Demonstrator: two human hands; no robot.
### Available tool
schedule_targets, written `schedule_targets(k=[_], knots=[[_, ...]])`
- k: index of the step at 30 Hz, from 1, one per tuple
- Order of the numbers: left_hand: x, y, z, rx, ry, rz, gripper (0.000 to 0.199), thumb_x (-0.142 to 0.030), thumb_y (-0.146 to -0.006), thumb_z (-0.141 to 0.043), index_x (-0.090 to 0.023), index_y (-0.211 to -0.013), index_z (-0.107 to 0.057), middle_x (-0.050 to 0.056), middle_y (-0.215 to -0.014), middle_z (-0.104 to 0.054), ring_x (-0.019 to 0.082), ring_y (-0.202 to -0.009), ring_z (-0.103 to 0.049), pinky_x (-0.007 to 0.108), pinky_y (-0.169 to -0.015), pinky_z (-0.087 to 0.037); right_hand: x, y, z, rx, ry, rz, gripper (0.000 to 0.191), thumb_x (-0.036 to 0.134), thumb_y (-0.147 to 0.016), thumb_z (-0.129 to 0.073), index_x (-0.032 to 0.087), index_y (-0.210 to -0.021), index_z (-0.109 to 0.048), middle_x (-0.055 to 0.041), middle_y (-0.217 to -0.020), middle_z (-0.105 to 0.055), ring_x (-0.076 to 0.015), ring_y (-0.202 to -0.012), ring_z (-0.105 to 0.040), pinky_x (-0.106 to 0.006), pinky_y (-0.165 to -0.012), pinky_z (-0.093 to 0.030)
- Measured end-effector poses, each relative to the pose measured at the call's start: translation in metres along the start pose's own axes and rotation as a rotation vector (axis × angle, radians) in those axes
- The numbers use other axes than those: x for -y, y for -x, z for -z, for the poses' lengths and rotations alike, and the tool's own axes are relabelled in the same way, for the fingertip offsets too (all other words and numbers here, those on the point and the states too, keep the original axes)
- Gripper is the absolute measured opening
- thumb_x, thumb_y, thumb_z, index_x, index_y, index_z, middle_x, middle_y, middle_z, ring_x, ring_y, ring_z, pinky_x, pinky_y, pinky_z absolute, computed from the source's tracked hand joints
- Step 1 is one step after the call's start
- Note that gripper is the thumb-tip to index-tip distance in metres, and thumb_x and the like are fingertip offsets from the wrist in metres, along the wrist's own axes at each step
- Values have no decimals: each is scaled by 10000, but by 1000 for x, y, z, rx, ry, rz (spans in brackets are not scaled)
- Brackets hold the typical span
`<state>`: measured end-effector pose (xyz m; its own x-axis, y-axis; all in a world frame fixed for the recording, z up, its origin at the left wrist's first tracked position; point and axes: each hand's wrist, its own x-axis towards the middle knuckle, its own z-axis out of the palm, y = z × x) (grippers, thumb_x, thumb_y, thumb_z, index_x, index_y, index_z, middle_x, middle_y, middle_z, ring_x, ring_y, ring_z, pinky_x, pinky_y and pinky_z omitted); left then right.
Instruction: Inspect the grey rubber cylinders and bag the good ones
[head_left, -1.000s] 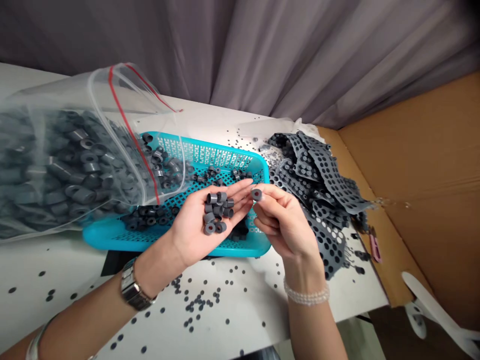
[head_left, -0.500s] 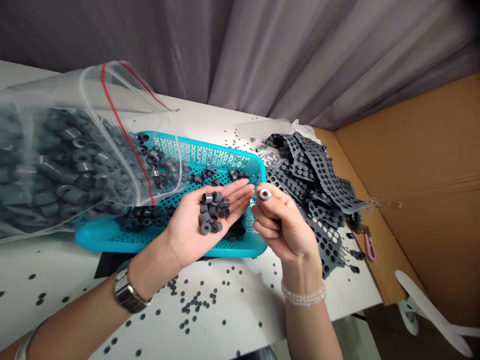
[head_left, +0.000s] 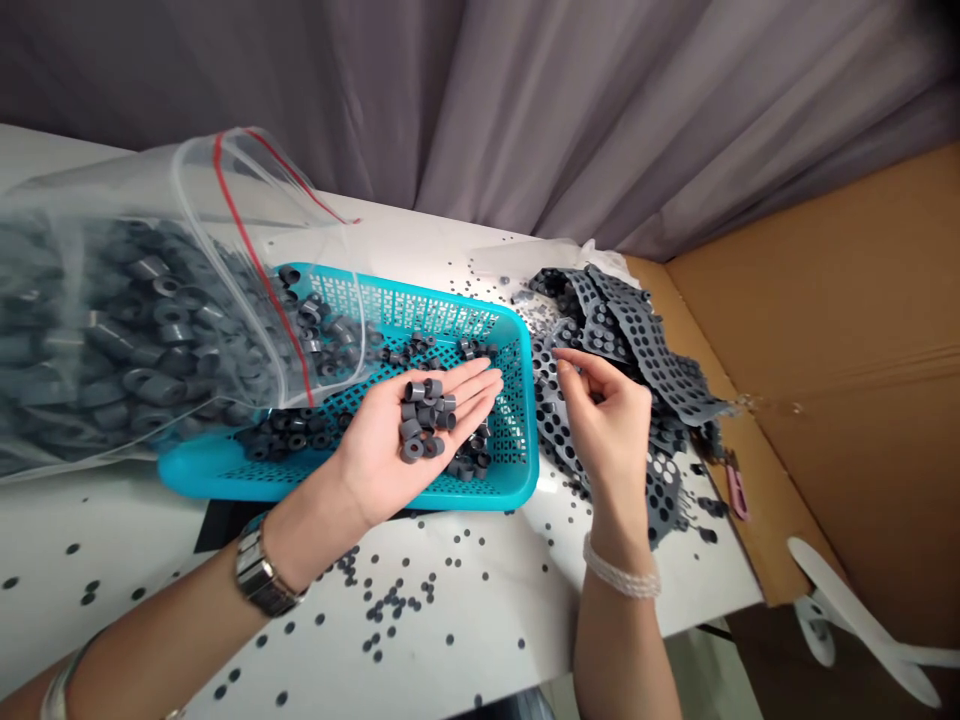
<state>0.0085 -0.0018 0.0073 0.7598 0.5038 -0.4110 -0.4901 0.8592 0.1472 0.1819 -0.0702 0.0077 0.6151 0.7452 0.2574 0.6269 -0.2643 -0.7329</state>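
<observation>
My left hand [head_left: 382,450] lies palm up over the turquoise basket [head_left: 517,490], with several small grey rubber rings [head_left: 426,418] resting in it. To the right of the basket, my right hand [head_left: 604,410] is raised over the perforated grey rubber sheets [head_left: 637,345]. Its thumb and index finger come together in a pinch, and whatever may sit between the tips is too small to make out. More grey rings [head_left: 289,435] lie inside the basket. A large clear bag [head_left: 112,340] full of such rings leans over the basket's left side.
Small black discs [head_left: 394,605] are scattered on the white table [head_left: 420,680]. Pink-handled cutters [head_left: 736,488] lie at the right, by a cardboard panel [head_left: 847,300]. Grey curtains [head_left: 480,110] hang behind the table. A white curved object [head_left: 862,620] stands at the lower right.
My right hand has moved right, away from my left fingertips, and the ring it pinched no longer shows there. My left hand still holds its rings in nearly the same place.
</observation>
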Motion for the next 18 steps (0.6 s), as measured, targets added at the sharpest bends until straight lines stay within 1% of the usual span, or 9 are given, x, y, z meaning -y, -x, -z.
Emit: schedule_targets(k=[5, 8, 9, 11, 12, 14, 16, 18], knots=[[1, 1, 0, 3, -14, 23, 577, -130, -842, -446, 29, -1393, -381, 212, -1320, -582, 263, -1241, -539, 339, -1091, -405, 13, 8, 0, -10, -111, 25, 213, 273, -857, -591, 150, -946, -740, 56, -522, -389, -81, -472, -306, -229, -434, -230], [2, 0, -2, -24, -28, 33, 552, -135, -845, -440, 38, -1368, -412, 211, -1251, -630, 259, -1193, -583, 338, -1056, -441, 18, 11, -1, -11, -152, 29, 195, 291, -856, -604, 165, -926, -735, 57, -527, -371, -86, -479, -307, -230, -439, -245], [2, -1, -2, -36, -25, 32, 523, -130, -847, -434, 37, -1342, -444, 206, -1197, -660, 254, -1151, -614, 337, -1030, -463, 20, 13, -2, 18, -168, 38, 196, 301, -858, -605, 170, -928, -732, 56, -532, -368, -88, -483, -308, -232, -446, -257], [3, -3, -1, -53, -4, 28, 437, -95, -847, -408, 6, -1250, -544, 164, -1016, -725, 221, -1000, -686, 324, -945, -520, 28, 19, -5, 133, -184, 83, 210, 316, -864, -605, 185, -971, -729, 57, -539, -356, -91, -488, -313, -237, -468, -288], [3, -4, 0, -61, 3, 30, 399, -75, -845, -396, -22, -1188, -593, 130, -907, -737, 199, -899, -707, 309, -883, -547, 32, 23, -8, 205, -182, 114, 224, 316, -864, -608, 194, -1011, -725, 59, -538, -351, -93, -487, -317, -239, -482, -304], [2, -6, 4, -78, -14, 44, 357, -56, -840, -394, -80, -1079, -658, 67, -732, -715, 161, -722, -700, 273, -757, -571, 39, 30, -13, 323, -171, 170, 273, 311, -858, -620, 212, -1097, -707, 62, -534, -355, -99, -487, -335, -247, -512, -336], [1, -7, 8, -102, -54, 64, 328, -72, -839, -422, -111, -1037, -681, 43, -676, -694, 151, -667, -684, 251, -697, -566, 44, 35, -18, 384, -165, 205, 305, 301, -856, -624, 224, -1143, -692, 59, -532, -386, -107, -491, -358, -256, -539, -361], [1, -7, 9, -116, -73, 74, 317, -90, -841, -437, -123, -1033, -687, 48, -702, -700, 161, -710, -688, 251, -710, -563, 45, 37, -20, 399, -153, 226, 282, 288, -868, -605, 229, -1127, -698, 54, -530, -412, -111, -488, -363, -260, -548, -369]])
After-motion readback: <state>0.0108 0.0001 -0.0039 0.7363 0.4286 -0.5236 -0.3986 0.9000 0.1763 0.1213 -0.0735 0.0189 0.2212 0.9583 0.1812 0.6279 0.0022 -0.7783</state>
